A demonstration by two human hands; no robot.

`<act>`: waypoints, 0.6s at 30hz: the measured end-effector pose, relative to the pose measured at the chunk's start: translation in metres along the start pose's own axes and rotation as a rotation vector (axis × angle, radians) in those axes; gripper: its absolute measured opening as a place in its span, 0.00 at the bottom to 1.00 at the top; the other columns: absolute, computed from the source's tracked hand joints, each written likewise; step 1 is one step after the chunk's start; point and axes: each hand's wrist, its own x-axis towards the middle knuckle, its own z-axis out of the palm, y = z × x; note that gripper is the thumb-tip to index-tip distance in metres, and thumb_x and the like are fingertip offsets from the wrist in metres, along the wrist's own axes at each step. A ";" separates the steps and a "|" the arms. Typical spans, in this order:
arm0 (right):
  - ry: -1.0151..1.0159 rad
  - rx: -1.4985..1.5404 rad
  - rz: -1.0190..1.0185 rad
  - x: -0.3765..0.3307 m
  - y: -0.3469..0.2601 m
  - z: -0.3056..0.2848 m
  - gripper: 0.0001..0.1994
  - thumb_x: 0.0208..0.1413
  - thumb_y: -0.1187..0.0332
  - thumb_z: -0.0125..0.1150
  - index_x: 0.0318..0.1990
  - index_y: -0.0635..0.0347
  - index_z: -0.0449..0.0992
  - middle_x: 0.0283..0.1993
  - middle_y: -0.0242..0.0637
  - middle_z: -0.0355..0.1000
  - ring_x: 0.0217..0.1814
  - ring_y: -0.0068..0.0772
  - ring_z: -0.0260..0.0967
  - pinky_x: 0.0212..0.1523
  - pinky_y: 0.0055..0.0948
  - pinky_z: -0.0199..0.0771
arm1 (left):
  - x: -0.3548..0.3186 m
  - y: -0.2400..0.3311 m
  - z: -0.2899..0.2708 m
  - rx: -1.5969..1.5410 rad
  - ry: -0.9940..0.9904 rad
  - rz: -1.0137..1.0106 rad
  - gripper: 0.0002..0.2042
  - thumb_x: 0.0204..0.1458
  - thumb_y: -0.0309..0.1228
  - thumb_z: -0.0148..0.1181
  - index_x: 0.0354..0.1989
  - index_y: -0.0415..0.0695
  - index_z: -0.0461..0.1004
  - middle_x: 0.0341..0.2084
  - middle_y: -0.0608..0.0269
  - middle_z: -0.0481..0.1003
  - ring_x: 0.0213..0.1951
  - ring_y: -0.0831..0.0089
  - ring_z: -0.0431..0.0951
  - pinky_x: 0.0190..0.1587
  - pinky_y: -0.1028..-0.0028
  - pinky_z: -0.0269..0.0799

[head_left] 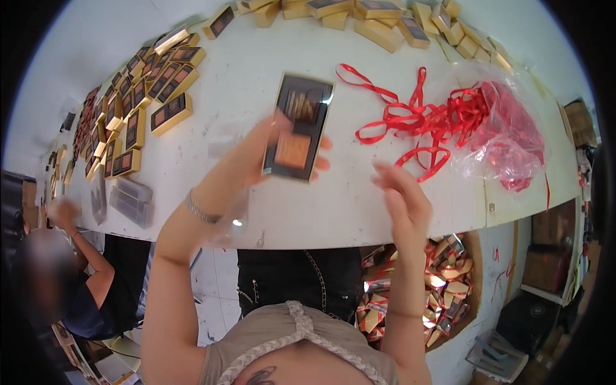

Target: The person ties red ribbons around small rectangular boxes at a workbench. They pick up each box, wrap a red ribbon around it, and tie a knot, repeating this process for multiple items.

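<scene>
My left hand is wrapped round a flat gift box and holds it above the white table. The box has gold edges and a dark top with printed panels, one of them orange-brown. To the right, my right hand hovers near the table's front edge with nothing in it, thumb and fingers apart. Just beyond that hand, loops of red ribbon spread over the tabletop. They trail out of a clear plastic bag full of more red ribbon.
Gold-sided boxes lie heaped at the left, and more boxes line the far edge. Clear plastic cases sit near the left front. Below the table at right, a carton holds many ribbon-tied boxes. Another person sits at the left.
</scene>
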 end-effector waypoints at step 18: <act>0.012 -1.037 -0.457 0.078 0.048 0.032 0.08 0.46 0.69 0.63 0.33 0.60 0.74 0.31 0.33 0.74 0.35 0.35 0.67 0.35 0.35 0.65 | -0.059 -0.093 0.017 -0.083 0.599 0.231 0.21 0.54 0.38 0.49 0.52 0.36 0.63 0.40 0.54 0.73 0.38 0.68 0.77 0.41 0.70 0.75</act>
